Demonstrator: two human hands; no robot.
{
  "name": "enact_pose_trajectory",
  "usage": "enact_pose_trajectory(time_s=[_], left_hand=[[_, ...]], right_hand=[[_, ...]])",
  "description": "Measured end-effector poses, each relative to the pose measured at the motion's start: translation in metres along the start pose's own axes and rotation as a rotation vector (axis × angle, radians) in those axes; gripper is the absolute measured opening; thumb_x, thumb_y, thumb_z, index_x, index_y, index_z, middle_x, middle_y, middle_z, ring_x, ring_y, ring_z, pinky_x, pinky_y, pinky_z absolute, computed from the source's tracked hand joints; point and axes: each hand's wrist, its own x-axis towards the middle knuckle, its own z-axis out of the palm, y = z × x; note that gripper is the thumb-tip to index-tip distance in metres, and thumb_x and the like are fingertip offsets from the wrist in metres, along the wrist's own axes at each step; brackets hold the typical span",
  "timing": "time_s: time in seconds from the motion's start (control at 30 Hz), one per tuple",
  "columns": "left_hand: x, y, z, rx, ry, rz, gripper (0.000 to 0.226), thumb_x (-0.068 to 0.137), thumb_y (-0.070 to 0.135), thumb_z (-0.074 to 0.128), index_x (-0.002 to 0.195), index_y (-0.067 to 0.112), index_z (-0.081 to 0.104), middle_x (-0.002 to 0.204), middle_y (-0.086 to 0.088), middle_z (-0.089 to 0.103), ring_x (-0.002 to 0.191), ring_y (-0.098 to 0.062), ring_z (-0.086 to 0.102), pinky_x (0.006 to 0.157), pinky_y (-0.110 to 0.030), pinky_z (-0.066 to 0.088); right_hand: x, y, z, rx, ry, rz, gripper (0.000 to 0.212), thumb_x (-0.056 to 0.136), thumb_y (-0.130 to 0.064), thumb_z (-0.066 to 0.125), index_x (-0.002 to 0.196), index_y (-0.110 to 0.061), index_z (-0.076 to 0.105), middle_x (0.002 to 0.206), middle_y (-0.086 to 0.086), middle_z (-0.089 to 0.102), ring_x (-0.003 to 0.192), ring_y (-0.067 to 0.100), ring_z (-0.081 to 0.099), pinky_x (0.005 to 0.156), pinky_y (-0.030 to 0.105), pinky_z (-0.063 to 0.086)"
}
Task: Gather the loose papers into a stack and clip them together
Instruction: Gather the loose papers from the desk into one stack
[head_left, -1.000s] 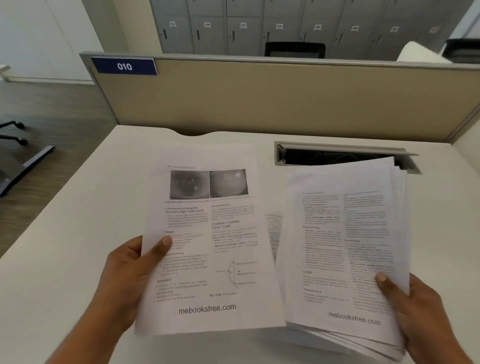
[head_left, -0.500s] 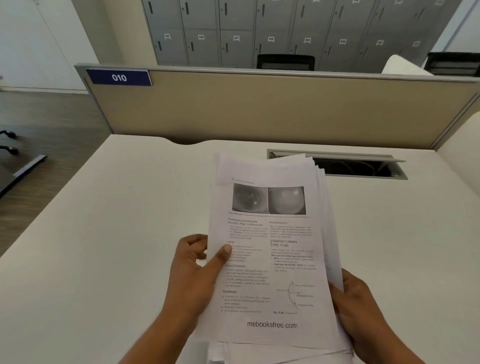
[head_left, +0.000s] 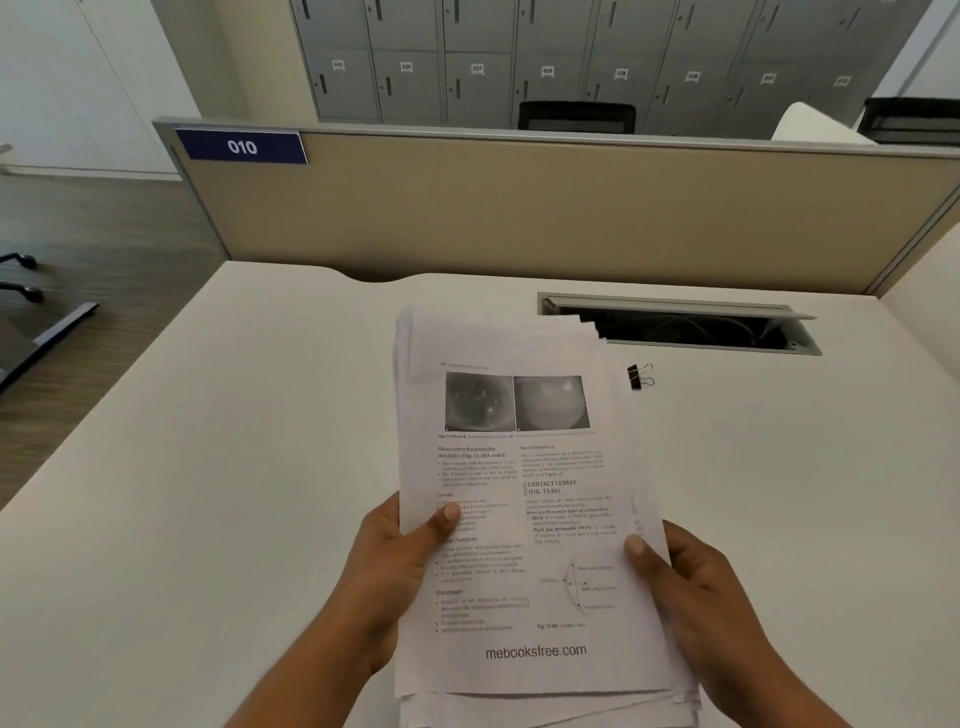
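A stack of printed white papers (head_left: 524, 499) is held above the white desk (head_left: 234, 467) in front of me. The top sheet shows two grey eye photos and text. My left hand (head_left: 395, 566) grips the stack's left edge, thumb on top. My right hand (head_left: 696, 587) grips the right edge, thumb on top as well. The sheets' far corners are fanned and uneven. A black binder clip (head_left: 639, 376) lies on the desk just right of the stack's far end, untouched.
An open cable tray slot (head_left: 691, 332) is sunk into the desk behind the clip. A beige partition (head_left: 519, 208) with a blue "010" label closes the desk's far side. Chair legs (head_left: 21, 280) stand on the floor at left.
The single sheet from my left hand has been laid on the pile in my right hand. Both hands now hold one stack at centre. The binder clip has come into view.
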Motion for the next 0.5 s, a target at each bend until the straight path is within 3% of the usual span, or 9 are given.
enact_pose_trajectory(time_s=[0.1, 0.2, 0.3, 0.37, 0.43, 0.5], left_hand=[[0.003, 0.0, -0.013, -0.023, 0.019, 0.007, 0.021, 0.095, 0.017, 0.065, 0.114, 0.017, 0.072, 0.103, -0.011, 0.081, 0.091, -0.033, 0.079, 0.082, -0.054, 0.062], [0.008, -0.001, -0.035, -0.043, 0.064, 0.005, 0.024, 0.093, 0.015, 0.066, 0.116, 0.014, 0.072, 0.105, -0.015, 0.08, 0.093, -0.037, 0.077, 0.088, -0.058, 0.058], [0.011, -0.006, -0.056, -0.066, 0.102, -0.013, 0.027, 0.091, 0.015, 0.067, 0.117, 0.013, 0.071, 0.106, -0.017, 0.079, 0.094, -0.042, 0.076, 0.089, -0.061, 0.057], [0.011, -0.01, -0.066, -0.072, 0.117, -0.011, 0.024, 0.092, 0.014, 0.065, 0.116, 0.013, 0.071, 0.106, -0.017, 0.079, 0.093, -0.042, 0.076, 0.087, -0.061, 0.057], [0.01, -0.015, -0.071, -0.073, 0.125, -0.01, 0.022, 0.093, 0.014, 0.064, 0.114, 0.015, 0.071, 0.104, -0.017, 0.08, 0.09, -0.042, 0.077, 0.085, -0.061, 0.058], [0.009, -0.018, -0.074, -0.084, 0.12, -0.009, 0.021, 0.093, 0.013, 0.063, 0.112, 0.016, 0.072, 0.103, -0.017, 0.08, 0.088, -0.041, 0.077, 0.082, -0.058, 0.06]], right_hand=[[0.009, 0.012, -0.006, -0.114, 0.093, -0.006, 0.027, 0.095, -0.028, 0.053, 0.096, -0.017, 0.077, 0.096, 0.005, 0.079, 0.087, 0.025, 0.073, 0.07, 0.036, 0.054], [0.021, 0.035, -0.018, -0.538, 0.314, -0.066, 0.018, 0.09, -0.041, 0.061, 0.1, -0.028, 0.07, 0.108, -0.009, 0.072, 0.1, 0.017, 0.067, 0.07, 0.025, 0.048], [0.03, 0.064, -0.03, -1.039, 0.362, 0.026, 0.068, 0.078, -0.066, 0.06, 0.131, -0.023, 0.053, 0.136, -0.002, 0.053, 0.125, 0.021, 0.052, 0.095, 0.036, 0.049], [0.032, 0.073, -0.03, -1.187, 0.363, 0.12, 0.096, 0.069, -0.08, 0.055, 0.141, -0.017, 0.042, 0.142, 0.003, 0.046, 0.131, 0.024, 0.045, 0.096, 0.04, 0.048], [0.035, 0.079, -0.028, -1.3, 0.348, 0.193, 0.11, 0.061, -0.088, 0.051, 0.141, -0.014, 0.038, 0.138, 0.004, 0.046, 0.128, 0.025, 0.045, 0.092, 0.039, 0.05], [0.04, 0.085, -0.026, -1.384, 0.357, 0.233, 0.108, 0.057, -0.089, 0.051, 0.134, -0.014, 0.04, 0.131, 0.004, 0.048, 0.122, 0.025, 0.047, 0.087, 0.039, 0.052]])
